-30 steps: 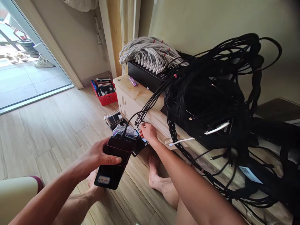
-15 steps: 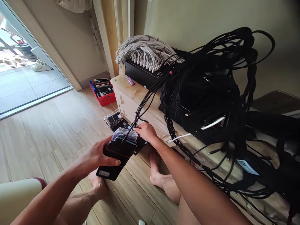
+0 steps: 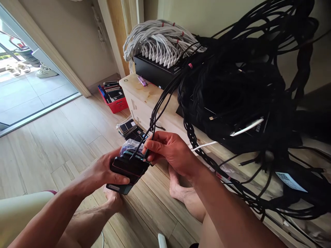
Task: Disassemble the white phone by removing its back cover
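Above phones (image 3: 126, 167), right hand (image 3: 169, 151) pinching cable (image 3: 152, 129)

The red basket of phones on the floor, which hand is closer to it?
Left. The left hand, holding a stack of phones, sits below the red basket and a little nearer. The right hand, pinching a black cable, is farther right.

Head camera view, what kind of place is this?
Probably a room in a home used to charge many phones. There is a wood floor by a glass door, a black hub full of white cables, and a red basket of phones.
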Demonstrator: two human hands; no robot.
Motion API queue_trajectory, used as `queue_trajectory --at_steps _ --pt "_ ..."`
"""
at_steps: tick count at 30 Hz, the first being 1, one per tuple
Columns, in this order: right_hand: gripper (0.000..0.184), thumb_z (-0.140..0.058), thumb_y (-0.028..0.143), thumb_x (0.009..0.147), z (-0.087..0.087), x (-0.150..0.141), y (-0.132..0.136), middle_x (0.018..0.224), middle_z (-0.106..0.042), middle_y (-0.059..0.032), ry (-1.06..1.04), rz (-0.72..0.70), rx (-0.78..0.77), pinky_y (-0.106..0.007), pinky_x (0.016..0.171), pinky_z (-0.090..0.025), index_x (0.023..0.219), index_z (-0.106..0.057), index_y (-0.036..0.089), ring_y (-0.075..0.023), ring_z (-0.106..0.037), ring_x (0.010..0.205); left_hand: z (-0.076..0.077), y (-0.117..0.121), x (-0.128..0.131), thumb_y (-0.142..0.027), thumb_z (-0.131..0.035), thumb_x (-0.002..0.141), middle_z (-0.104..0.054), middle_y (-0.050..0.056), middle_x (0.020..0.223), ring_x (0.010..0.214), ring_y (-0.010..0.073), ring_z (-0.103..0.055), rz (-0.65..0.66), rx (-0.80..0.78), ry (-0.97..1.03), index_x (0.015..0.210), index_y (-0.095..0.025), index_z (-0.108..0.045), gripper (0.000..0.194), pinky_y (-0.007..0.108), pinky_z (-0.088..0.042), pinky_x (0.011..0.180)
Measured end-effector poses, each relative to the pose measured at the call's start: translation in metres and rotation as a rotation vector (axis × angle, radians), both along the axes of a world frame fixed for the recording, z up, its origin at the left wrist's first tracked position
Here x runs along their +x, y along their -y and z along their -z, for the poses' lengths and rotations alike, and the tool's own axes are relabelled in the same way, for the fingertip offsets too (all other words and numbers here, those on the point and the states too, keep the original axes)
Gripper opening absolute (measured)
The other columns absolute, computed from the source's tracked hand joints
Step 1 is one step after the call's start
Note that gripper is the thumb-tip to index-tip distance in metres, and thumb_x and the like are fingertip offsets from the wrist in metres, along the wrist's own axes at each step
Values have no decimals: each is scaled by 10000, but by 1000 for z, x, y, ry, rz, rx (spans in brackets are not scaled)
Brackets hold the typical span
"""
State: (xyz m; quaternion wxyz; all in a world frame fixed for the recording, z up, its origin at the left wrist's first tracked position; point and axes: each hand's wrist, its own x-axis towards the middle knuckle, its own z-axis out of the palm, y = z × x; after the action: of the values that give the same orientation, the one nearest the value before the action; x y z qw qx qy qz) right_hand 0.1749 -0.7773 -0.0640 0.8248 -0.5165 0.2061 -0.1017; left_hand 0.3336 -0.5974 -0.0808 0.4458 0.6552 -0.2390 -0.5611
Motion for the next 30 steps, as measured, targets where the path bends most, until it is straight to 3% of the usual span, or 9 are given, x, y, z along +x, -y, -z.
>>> queue_trajectory --at_steps 5,15,25,30 --pt "419 -907 535 717 1 0 -5 735 -701 33 55 90 -46 -223 609 -596 858 -719 189 -126 -709 666 -2 4 -2 -381 -950 561 -801 53 1010 897 291 -746 -1 13 23 1322 -224 -647 834 346 -599 763" --pt "326 -821 487 843 1 -3 -10 673 -695 38 -13 217 -442 -241 613 -521 779 -662 210 -133 -649 625 -1 9 0 -428 -925 582 -786 4 925 857 239 -696 62 45 186 1266 -218 -661 762 279 -522 721" --pt "239 -778 358 890 0 -2 -11 698 -690 50 -29 211 -669 -220 625 -454 774 -639 203 -110 -605 636 -10 11 -2 -465 -899 619 -731 -28 865 812 193 -625 96 107 300 1185 -216 -674 658 258 -467 697" --pt "194 -763 297 895 -3 -3 -12 696 -669 59 -4 196 -765 -222 632 -430 786 -633 203 -103 -587 641 -7 9 -6 -446 -909 601 -722 -31 844 793 185 -620 26 72 291 1140 -212 -678 632 253 -465 676"
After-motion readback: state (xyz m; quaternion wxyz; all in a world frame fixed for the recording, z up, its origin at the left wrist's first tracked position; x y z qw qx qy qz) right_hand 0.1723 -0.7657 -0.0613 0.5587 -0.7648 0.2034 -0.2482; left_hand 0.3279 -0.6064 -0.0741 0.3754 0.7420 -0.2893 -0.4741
